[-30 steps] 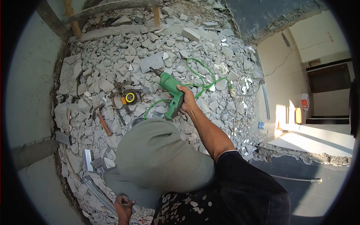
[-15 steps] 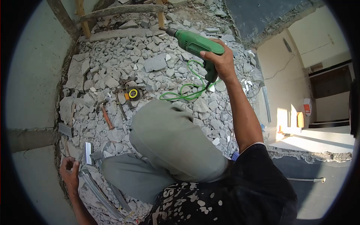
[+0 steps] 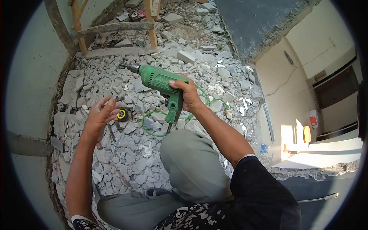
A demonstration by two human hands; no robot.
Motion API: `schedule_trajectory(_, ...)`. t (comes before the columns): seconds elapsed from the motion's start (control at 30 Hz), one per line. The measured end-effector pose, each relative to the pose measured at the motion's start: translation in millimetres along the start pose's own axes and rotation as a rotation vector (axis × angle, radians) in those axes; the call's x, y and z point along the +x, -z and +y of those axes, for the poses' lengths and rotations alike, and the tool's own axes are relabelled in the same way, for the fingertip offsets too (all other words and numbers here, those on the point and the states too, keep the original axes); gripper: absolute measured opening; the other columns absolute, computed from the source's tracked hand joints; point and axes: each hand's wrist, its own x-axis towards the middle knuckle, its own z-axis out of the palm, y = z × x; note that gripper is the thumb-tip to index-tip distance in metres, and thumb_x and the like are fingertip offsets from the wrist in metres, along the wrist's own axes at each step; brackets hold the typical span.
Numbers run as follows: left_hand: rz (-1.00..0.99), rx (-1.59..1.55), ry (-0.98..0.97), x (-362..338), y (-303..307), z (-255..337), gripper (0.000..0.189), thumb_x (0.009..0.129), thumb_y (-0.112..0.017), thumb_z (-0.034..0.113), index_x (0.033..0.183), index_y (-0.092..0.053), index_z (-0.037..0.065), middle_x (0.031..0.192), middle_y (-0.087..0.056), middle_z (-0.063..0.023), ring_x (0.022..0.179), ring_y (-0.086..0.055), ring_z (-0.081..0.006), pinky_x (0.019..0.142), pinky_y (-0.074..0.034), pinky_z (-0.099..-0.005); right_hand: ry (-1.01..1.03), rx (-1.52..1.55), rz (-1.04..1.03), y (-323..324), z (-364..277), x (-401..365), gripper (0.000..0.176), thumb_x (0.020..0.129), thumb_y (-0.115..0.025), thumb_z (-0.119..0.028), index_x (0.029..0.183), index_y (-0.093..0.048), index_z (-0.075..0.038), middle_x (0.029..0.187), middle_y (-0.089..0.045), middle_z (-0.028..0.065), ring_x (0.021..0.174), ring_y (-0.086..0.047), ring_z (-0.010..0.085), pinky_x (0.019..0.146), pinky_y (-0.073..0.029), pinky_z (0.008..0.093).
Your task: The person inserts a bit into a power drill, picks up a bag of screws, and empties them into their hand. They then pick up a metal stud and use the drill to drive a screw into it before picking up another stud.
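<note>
A green power drill (image 3: 159, 79) is held in my right hand (image 3: 186, 92), gripped at the rear of its body, its chuck and bit pointing left. Its green cable (image 3: 147, 134) loops over the rubble below. My left hand (image 3: 102, 114) is raised to the left of the drill, apart from it, with its fingers bent together near the thumb; whether anything small is between them is hidden. Just right of that hand, a black and yellow tape measure (image 3: 122, 115) lies on the broken stones, next to partly covered hand tools.
Grey rubble (image 3: 130, 153) covers the ground around my knees. A wooden frame (image 3: 115, 27) stands at the upper left beside a pale wall (image 3: 28, 76). At right are a tiled ledge, a metal strip (image 3: 268, 122) and an orange object (image 3: 307, 134).
My right hand and the drill have moved left and down. My left hand has risen from the lower left to near the tape measure. The view has shifted somewhat.
</note>
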Motion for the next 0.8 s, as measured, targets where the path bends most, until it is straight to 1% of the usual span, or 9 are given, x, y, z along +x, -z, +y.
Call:
schedule_trajectory(0.13, -0.044, -0.54, 0.097, 51.2, -122.8, -60.4, 0.092, 0.089, -0.08, 0.059, 0.151, -0.044, 0.001, 0.142, -0.056, -0.0187, 0.122, -0.06, -0.0299, 0.108, -0.047, -0.0429, -0.058, 0.025, -0.043, 19.0, 34.7, -10.3, 0.036, 0.083, -0.078, -0.012, 0.114, -0.065, 0.002, 0.097, -0.069, 0.0077, 0.086, -0.07, 0.0167, 0.078, -0.06, 0.0321)
schedule_trajectory(0.27, 0.104, -0.839, -0.036, 93.6, -171.9, -91.7, 0.057, 0.093, -0.082, 0.043, 0.132, -0.062, 0.006, 0.114, -0.068, -0.005, 0.106, -0.065, -0.019, 0.099, -0.051, -0.038, 0.044, -0.399, -0.293, 54.9, 33.3, -35.5, 0.066, 0.087, -0.082, -0.029, 0.14, -0.057, -0.001, 0.117, -0.068, 0.0129, 0.11, -0.066, 0.0211, 0.1, -0.051, 0.0357)
schedule_trajectory(0.3, 0.115, -0.805, 0.004, 94.0, -176.1, -95.2, 0.048, 0.094, -0.082, 0.036, 0.127, -0.065, 0.006, 0.109, -0.068, -0.0034, 0.102, -0.066, -0.0177, 0.097, -0.052, -0.0366, 0.103, -0.668, -0.442, 78.2, 17.4, -42.8, 0.074, 0.09, -0.081, -0.038, 0.149, -0.052, -0.003, 0.129, -0.068, 0.0176, 0.122, -0.064, 0.0278, 0.106, -0.05, 0.0415)
schedule_trajectory(0.37, 0.156, -0.634, 0.064, 88.5, -172.5, -101.4, 0.036, 0.093, -0.081, 0.027, 0.119, -0.066, 0.007, 0.102, -0.069, -0.0016, 0.097, -0.067, -0.0161, 0.092, -0.054, -0.0351, -0.019, -0.981, -0.326, 133.3, -27.2, -83.0, 0.077, 0.092, -0.078, -0.044, 0.153, -0.05, -0.006, 0.138, -0.065, 0.0217, 0.128, -0.064, 0.0335, 0.109, -0.049, 0.0443)
schedule_trajectory(0.5, 0.097, -0.184, 0.012, 96.7, -166.2, -115.4, 0.036, 0.089, -0.083, 0.025, 0.113, -0.065, 0.006, 0.099, -0.068, -0.0017, 0.09, -0.067, -0.0148, 0.086, -0.054, -0.0327, -0.177, -1.552, 0.433, 356.6, -64.3, -191.5, 0.063, 0.095, -0.072, -0.043, 0.143, -0.06, -0.003, 0.138, -0.066, 0.0246, 0.126, -0.065, 0.0401, 0.106, -0.051, 0.0455)
schedule_trajectory(0.6, 0.058, -0.041, 0.037, 111.5, -158.7, -130.7, 0.038, 0.087, -0.085, 0.025, 0.112, -0.063, 0.006, 0.099, -0.067, -0.0017, 0.087, -0.065, -0.0134, 0.084, -0.053, -0.0305, -0.382, -1.4, 1.038, 486.9, -99.5, -321.4, 0.053, 0.093, -0.072, -0.036, 0.128, -0.069, 0.003, 0.123, -0.072, 0.0274, 0.119, -0.068, 0.0409, 0.104, -0.053, 0.0432)
schedule_trajectory(0.7, 0.03, -0.043, 0.062, 118.6, -161.4, -139.0, 0.038, 0.088, -0.083, 0.024, 0.115, -0.064, 0.006, 0.098, -0.066, -0.0008, 0.088, -0.064, -0.0125, 0.085, -0.052, -0.0302, -0.396, -1.07, 1.434, 568.4, -96.8, -438.2, 0.04, 0.092, -0.071, -0.031, 0.106, -0.075, 0.006, 0.092, -0.076, 0.0187, 0.089, -0.071, 0.0295, 0.084, -0.055, 0.0416)
schedule_trajectory(0.73, 0.038, -0.05, 0.049, 121.8, -162.6, -141.3, 0.038, 0.089, -0.083, 0.024, 0.115, -0.064, 0.006, 0.098, -0.066, -0.0008, 0.088, -0.064, -0.0124, 0.085, -0.052, -0.0303, -0.398, -1.096, 1.479, 577.5, -92.8, -459.7, 0.028, 0.095, -0.07, -0.031, 0.102, -0.075, -0.005, 0.064, -0.052, 0.0003, 0.054, -0.048, 0.0132, 0.046, -0.039, 0.0344)
schedule_trajectory(0.8, 0.012, 0.015, 0.049, 125.5, -165.0, -138.1, 0.036, 0.09, -0.081, 0.026, 0.115, -0.063, 0.006, 0.098, -0.065, -0.0007, 0.088, -0.063, -0.0121, 0.084, -0.051, -0.0304, -0.552, -0.893, 1.575, 579.8, -81.7, -480.7, 0.03, 0.096, -0.068, -0.031, 0.112, -0.073, -0.006, 0.071, -0.055, 0.0018, 0.06, -0.051, 0.0139, 0.048, -0.041, 0.034)
